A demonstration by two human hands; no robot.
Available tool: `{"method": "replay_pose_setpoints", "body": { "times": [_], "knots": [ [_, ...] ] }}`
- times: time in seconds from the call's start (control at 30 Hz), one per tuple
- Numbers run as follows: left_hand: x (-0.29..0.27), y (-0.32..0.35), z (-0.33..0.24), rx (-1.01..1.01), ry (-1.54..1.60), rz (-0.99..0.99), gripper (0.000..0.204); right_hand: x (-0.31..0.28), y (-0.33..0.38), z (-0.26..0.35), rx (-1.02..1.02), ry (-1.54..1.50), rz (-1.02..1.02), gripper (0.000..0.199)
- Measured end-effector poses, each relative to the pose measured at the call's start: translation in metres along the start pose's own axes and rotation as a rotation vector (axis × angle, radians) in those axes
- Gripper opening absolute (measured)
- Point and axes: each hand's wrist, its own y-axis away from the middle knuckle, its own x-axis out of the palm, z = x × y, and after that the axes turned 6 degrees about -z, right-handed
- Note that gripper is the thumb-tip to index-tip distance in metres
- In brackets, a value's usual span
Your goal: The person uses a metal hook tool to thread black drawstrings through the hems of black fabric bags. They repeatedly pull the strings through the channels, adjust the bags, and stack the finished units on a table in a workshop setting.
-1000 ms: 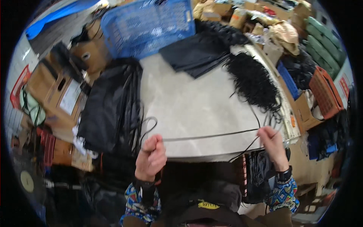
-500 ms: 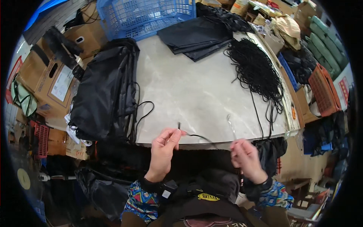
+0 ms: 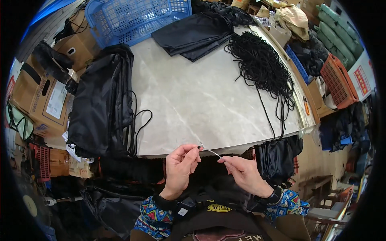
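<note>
My left hand (image 3: 179, 168) pinches the end of a black cord (image 3: 199, 147), with only its short tip showing above the fingers. In my right hand (image 3: 246, 173) is a thin metal threading needle (image 3: 212, 152) with a small loop at its far end. That loop meets the cord tip at my left fingertips; whether the cord passes through it I cannot tell. Both hands are over the near edge of the pale table (image 3: 177, 108). To their left lies a stack of folded black fabric (image 3: 98, 108) with cords trailing from its side.
A tangled heap of black cord (image 3: 263, 66) lies at the table's right, loose ends hanging toward the near edge. More folded black fabric (image 3: 193, 36) and a blue plastic basket (image 3: 138, 18) sit at the back. Cardboard boxes (image 3: 50, 96) flank the left; an orange crate (image 3: 339, 82) stands right.
My right hand has moved left with the needle, bringing its loop to the cord tip in my left hand. The view has shifted, so the table's contents sit slightly further left.
</note>
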Motion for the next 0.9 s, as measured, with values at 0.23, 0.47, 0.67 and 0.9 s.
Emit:
{"method": "replay_pose_setpoints", "body": {
  "times": [0.23, 0.47, 0.67, 0.9],
  "knots": [
    [-0.002, 0.000, 0.000, 0.011, -0.097, 0.020, 0.020, 0.003, 0.001, -0.001, -0.046, 0.050, -0.004, 0.021],
    [0.008, 0.006, -0.011, -0.144, 0.051, -0.001, 0.021, -0.001, -0.001, -0.006, -0.185, 0.205, 0.010, 0.024],
    [0.007, -0.018, -0.018, -0.128, -0.006, -0.023, 0.017, -0.013, 0.004, -0.002, -0.243, 0.231, 0.032, 0.022],
    [0.056, -0.089, 0.058, 0.155, -0.599, 0.219, 0.023, -0.046, -0.020, 0.024, -0.542, -0.081, -0.413, 0.019]
  ]
}}
